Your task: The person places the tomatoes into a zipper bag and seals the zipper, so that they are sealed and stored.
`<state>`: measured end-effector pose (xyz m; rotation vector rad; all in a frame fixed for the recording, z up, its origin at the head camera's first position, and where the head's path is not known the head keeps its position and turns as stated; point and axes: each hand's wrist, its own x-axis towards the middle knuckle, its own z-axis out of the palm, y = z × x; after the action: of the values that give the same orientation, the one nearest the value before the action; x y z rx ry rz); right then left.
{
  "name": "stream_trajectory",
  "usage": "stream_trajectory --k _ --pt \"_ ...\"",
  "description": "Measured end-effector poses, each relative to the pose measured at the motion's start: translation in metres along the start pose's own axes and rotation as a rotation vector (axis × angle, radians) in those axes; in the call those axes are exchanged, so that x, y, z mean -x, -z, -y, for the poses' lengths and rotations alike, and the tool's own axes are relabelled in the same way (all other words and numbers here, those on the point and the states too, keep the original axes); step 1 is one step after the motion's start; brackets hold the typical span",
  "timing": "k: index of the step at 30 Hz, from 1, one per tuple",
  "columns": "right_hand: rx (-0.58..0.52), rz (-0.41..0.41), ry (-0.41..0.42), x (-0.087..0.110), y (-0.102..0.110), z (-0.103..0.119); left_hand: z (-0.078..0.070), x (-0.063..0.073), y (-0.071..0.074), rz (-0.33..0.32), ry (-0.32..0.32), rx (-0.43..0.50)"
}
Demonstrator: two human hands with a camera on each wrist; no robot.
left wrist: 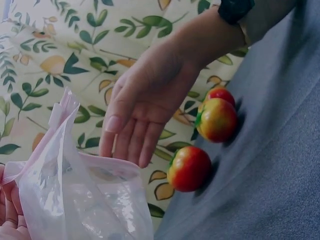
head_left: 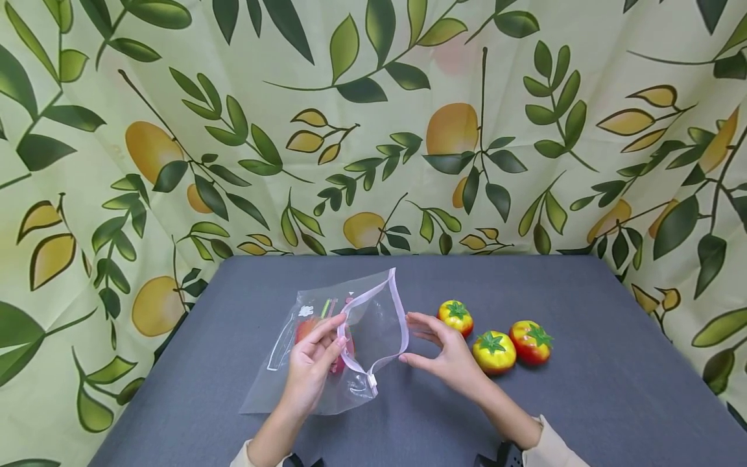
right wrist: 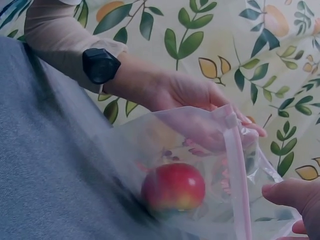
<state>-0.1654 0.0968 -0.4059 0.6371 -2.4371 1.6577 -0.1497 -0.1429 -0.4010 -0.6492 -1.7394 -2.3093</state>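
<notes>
A clear zip bag with a pale pink zip edge lies over the table, its mouth spread wide toward the right. My left hand pinches the near-left side of that mouth between thumb and fingers. Inside the bag is a red, apple-like fruit, yellowish toward its bottom. My right hand is at the opposite side of the mouth, thumb and fingers apart, fingertips right at the zip edge. In the left wrist view the fingers of the right hand are extended behind the rim. A white slider sits at the zip's near end.
Right of the right hand stand three red-and-yellow tomato-like fruits with green leafy tops: one farther back, one nearer and one at the right. The grey table ends at a leaf-patterned curtain.
</notes>
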Motion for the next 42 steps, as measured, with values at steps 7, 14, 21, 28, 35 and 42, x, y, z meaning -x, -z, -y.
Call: stream_trajectory --k 7,14,21,28,35,42 --pt "0.001 0.0 0.003 0.006 0.001 -0.006 -0.001 -0.001 0.001 0.005 -0.02 0.007" --pt "0.024 -0.02 0.03 0.012 0.004 -0.012 0.001 -0.001 0.0 0.005 -0.005 0.006" --pt "0.019 -0.039 0.088 0.018 0.007 -0.018 0.002 -0.001 0.0 0.01 0.012 -0.013" --pt "0.014 -0.039 0.069 0.022 0.012 -0.019 0.002 0.0 0.0 -0.018 0.047 -0.029" --pt "0.047 -0.051 0.055 0.025 0.017 -0.02 0.002 0.0 -0.001 -0.018 0.038 -0.03" --pt "0.094 -0.072 0.044 0.029 0.025 -0.021 0.002 0.001 0.0 -0.024 0.051 -0.044"
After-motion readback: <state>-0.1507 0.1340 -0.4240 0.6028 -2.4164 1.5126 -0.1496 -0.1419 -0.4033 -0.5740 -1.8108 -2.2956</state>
